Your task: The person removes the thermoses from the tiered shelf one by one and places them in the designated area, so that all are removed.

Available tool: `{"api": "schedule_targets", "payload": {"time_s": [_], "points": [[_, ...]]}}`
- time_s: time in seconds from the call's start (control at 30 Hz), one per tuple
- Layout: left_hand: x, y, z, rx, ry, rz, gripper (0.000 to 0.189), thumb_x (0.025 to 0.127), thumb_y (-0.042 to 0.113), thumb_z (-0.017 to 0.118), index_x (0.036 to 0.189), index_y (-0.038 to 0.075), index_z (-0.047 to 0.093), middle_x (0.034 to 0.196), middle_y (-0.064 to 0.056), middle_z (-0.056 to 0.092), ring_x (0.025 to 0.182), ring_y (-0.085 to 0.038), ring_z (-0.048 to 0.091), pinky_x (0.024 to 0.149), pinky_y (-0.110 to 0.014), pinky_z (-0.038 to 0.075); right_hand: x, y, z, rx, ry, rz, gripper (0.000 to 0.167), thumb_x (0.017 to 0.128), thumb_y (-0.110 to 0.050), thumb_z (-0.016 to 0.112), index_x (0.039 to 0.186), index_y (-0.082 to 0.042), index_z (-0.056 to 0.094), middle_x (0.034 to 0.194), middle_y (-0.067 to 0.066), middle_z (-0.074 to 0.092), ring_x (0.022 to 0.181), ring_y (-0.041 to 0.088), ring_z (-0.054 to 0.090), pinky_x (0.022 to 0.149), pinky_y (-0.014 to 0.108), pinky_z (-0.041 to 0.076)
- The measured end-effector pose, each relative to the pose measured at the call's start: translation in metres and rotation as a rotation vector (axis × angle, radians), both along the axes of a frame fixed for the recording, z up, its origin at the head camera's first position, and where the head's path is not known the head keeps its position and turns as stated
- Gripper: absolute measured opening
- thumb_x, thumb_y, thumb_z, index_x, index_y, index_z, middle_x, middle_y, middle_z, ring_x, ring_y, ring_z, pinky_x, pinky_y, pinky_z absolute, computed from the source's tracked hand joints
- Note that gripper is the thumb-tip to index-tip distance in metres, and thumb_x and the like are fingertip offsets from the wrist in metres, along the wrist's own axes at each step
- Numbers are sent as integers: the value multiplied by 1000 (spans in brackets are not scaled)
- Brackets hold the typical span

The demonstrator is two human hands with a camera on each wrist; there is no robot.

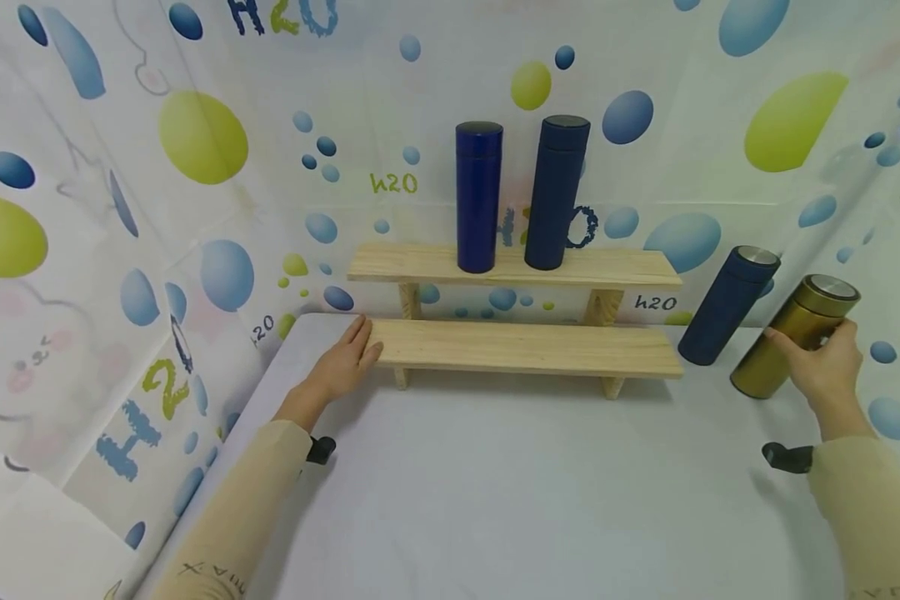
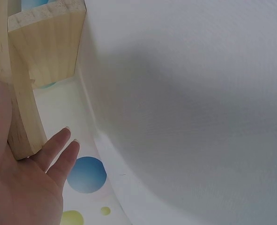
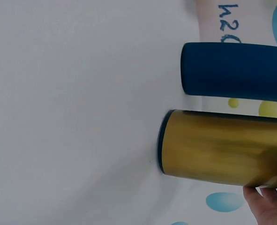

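Note:
My right hand (image 1: 827,377) holds a gold thermos bottle (image 1: 768,354) with a steel-topped lid, thumb on one side and fingers on the other. In the right wrist view the fingertips lie along the gold bottle's (image 3: 213,147) side. Close beside it a dark blue thermos bottle (image 1: 723,312) stands on the table. My left hand (image 1: 342,364) rests at the left end of the lower wooden shelf board (image 1: 525,346), fingers straight. In the left wrist view, two extended fingers (image 2: 58,159) show beside the board's end (image 2: 26,136).
On the upper shelf board (image 1: 420,262) stand a glossy blue thermos bottle (image 1: 478,200) and a matte navy thermos bottle (image 1: 557,192). A white cloth covers the table (image 1: 532,483). Behind hangs a white curtain (image 1: 435,100) printed with blue and green ovals.

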State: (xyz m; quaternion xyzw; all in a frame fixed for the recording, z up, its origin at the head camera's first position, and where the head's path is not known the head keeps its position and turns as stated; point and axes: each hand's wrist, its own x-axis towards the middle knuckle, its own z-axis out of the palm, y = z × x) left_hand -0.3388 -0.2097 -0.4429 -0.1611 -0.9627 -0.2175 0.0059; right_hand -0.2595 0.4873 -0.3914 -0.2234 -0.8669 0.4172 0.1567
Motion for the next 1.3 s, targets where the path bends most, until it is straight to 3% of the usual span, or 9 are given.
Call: {"api": "schedule_targets", "payload": {"time_s": [0.27, 0.37, 0.53, 0.6, 0.7, 0.8, 1.03, 1.17, 1.3], "points": [[0, 0, 1, 2, -4, 2, 71, 112, 42, 31, 161, -7, 14, 169, -25, 8, 154, -43, 17, 123, -55, 23, 4, 3, 2, -27, -45, 53, 103, 98, -49, 59, 158, 1, -9, 164, 36, 5, 151, 55, 12, 119, 67, 17], [0, 1, 0, 9, 3, -2, 71, 112, 42, 32, 160, -8, 14, 169, -26, 9, 153, -45, 18, 122, -57, 24, 7, 4, 3, 0, -58, 74, 104, 98, -50, 58, 158, 3, -9, 163, 38, 4, 148, 58, 16, 116, 69, 21], [1, 3, -1, 17, -8, -6, 71, 112, 42, 32, 160, -8, 14, 168, -27, 9, 153, -45, 18, 122, -57, 23, 19, 6, 7, 151, -106, 50, 101, 99, -52, 55, 155, 15, 2, 153, 47, 22, 133, 62, 37, 93, 66, 46], [1, 3, 0, 14, -18, 0, 71, 112, 42, 32, 161, -7, 13, 169, -25, 8, 154, -44, 17, 123, -56, 22, 25, 5, 9, 237, -138, 26, 98, 100, -52, 53, 152, 19, 9, 146, 47, 30, 127, 62, 40, 86, 64, 47], [1, 2, 1, 12, -21, 7, 72, 112, 43, 30, 161, -6, 13, 170, -24, 6, 154, -43, 15, 123, -55, 22, 35, 1, 14, 337, -202, -1, 96, 101, -53, 51, 149, 21, 15, 140, 47, 36, 121, 62, 40, 87, 68, 46], [1, 1, 2, 11, -21, 9, 72, 112, 44, 30, 161, -6, 13, 170, -23, 5, 154, -43, 15, 123, -55, 21, 44, -7, 21, 382, -245, 1, 93, 101, -54, 51, 148, 20, 19, 138, 46, 37, 117, 62, 40, 86, 69, 45], [-2, -3, 2, -7, -12, 11, 72, 112, 44, 30, 161, -6, 13, 170, -23, 5, 154, -44, 16, 123, -56, 22, 52, -39, 31, 362, -108, 161, 86, 102, -49, 55, 146, 19, 26, 138, 43, 42, 117, 59, 50, 73, 55, 51], [-1, -2, 1, 1, -13, 10, 72, 112, 44, 31, 161, -6, 14, 169, -24, 7, 154, -44, 16, 122, -57, 23, 50, -62, 36, 278, -73, 231, 84, 102, -50, 55, 148, 16, 29, 141, 41, 41, 123, 60, 46, 80, 61, 51], [0, -1, 0, 1, -9, 2, 71, 112, 43, 31, 161, -6, 13, 169, -25, 8, 154, -43, 16, 122, -56, 24, 45, -87, 40, 260, -32, 270, 81, 102, -50, 56, 149, 11, 31, 141, 39, 44, 125, 58, 47, 90, 70, 47]]}}
